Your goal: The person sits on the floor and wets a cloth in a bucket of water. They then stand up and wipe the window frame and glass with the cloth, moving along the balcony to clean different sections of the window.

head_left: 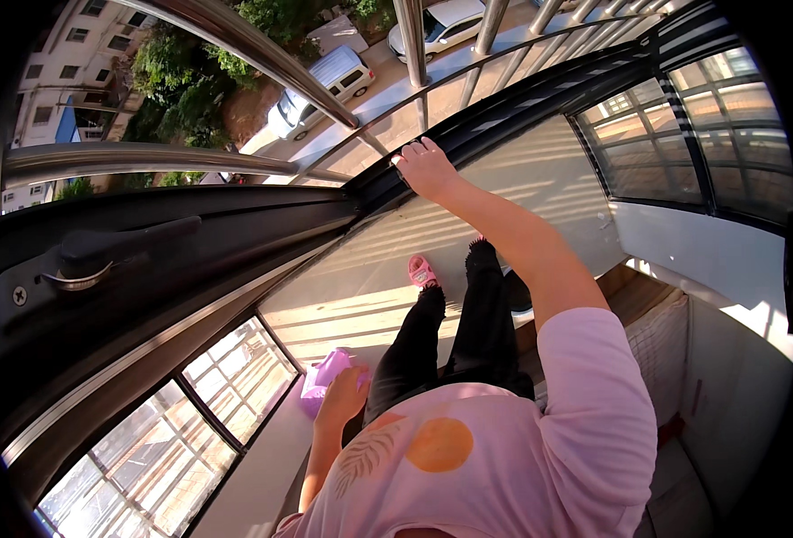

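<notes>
My right hand [426, 169] is at the black window frame [495, 117], at the foot of the metal bars. Its fingers are bent down over the frame's track, and what they may hold is hidden under them. Low on my left side, my left hand [346, 394] has its fingers curled at a light purple plastic thing [323, 378], which looks like a bag or small container. The hand covers part of it, so its full shape does not show.
Shiny metal guard bars [145, 161] stand outside the opening, high above parked vehicles [320, 90]. A black window handle [100, 255] juts out at the left. Glass panes [145, 457] lie lower left and at the right. My feet, one in a pink slipper [422, 271], are on the pale sunlit floor.
</notes>
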Available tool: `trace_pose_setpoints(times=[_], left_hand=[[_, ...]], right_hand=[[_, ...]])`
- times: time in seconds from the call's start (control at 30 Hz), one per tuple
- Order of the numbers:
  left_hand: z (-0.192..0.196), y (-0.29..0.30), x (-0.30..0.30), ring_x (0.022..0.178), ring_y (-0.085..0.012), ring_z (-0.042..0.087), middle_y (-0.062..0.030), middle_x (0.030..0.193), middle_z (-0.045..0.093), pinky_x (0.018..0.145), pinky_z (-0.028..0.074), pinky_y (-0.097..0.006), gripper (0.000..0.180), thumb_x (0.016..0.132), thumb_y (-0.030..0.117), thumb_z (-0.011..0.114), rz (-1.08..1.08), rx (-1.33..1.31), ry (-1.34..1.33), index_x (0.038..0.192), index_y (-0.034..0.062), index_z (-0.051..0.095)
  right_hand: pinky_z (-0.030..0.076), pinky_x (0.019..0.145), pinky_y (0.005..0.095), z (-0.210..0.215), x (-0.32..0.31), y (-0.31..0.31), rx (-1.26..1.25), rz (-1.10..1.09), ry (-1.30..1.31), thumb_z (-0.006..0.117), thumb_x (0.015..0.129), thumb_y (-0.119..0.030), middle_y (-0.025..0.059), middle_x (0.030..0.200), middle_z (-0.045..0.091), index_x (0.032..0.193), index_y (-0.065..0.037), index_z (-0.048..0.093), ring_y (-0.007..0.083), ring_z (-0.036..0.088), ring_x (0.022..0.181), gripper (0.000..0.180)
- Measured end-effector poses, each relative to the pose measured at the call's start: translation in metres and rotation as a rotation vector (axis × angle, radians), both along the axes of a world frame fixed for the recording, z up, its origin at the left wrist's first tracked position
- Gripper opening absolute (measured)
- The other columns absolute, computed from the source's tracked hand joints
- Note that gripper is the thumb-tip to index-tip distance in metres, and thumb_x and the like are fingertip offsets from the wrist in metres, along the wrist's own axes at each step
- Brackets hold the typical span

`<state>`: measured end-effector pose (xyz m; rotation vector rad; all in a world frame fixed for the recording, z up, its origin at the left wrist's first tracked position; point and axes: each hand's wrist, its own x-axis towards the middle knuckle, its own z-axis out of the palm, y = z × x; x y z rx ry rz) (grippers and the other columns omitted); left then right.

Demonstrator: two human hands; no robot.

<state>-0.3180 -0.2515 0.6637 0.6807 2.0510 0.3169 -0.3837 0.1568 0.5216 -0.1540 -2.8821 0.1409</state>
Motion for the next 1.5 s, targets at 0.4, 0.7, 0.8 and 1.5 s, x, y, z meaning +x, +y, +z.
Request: trace_pose_setpoints(times=[0.4, 0.7, 0.8, 1.5], left_hand=[[-0.008, 0.000, 0.004, 0.098, -0.0367, 0.057, -0.0195, 0.101, 0.062, 0.085, 0.045, -0.042, 0.025, 0.085, 0.018, 0.056, 0.013, -0.007, -0.024, 0.104, 0.0019, 0.058], [-0.014, 0.021, -0.007, 0.101, -0.0352, 0.056, -0.0187, 0.105, 0.061, 0.088, 0.044, -0.042, 0.027, 0.084, 0.016, 0.056, 0.002, 0.066, -0.038, 0.108, 0.0027, 0.058], [-0.013, 0.023, -0.009, 0.102, -0.0350, 0.056, -0.0186, 0.106, 0.061, 0.088, 0.044, -0.041, 0.028, 0.084, 0.015, 0.055, 0.005, 0.065, -0.036, 0.108, 0.0023, 0.058], [-0.001, 0.051, -0.012, 0.103, -0.0335, 0.056, -0.0179, 0.105, 0.061, 0.089, 0.044, -0.038, 0.029, 0.084, 0.015, 0.056, -0.004, 0.098, -0.054, 0.108, 0.0007, 0.058]], right_hand=[[0.040, 0.095, 0.0404, -0.001, 0.019, 0.041, -0.001, -0.229, 0.090, 0.056, 0.075, -0.016, 0.0090, 0.085, 0.061, 0.081, -0.006, 0.062, 0.0235, 0.058, 0.092, 0.013], [0.039, 0.091, 0.0409, 0.010, -0.005, -0.010, 0.015, -0.267, -0.027, 0.058, 0.072, -0.012, 0.0144, 0.077, 0.062, 0.075, -0.002, 0.062, 0.0268, 0.057, 0.081, 0.011], [0.039, 0.090, 0.0406, 0.006, -0.019, -0.046, 0.048, -0.202, -0.028, 0.057, 0.074, -0.013, 0.0147, 0.078, 0.062, 0.075, -0.002, 0.062, 0.0270, 0.057, 0.081, 0.012], [0.045, 0.070, 0.0405, 0.002, -0.036, -0.067, -0.778, -0.014, 0.233, 0.053, 0.072, -0.004, 0.0140, 0.076, 0.062, 0.082, -0.004, 0.065, 0.0311, 0.058, 0.075, 0.015]])
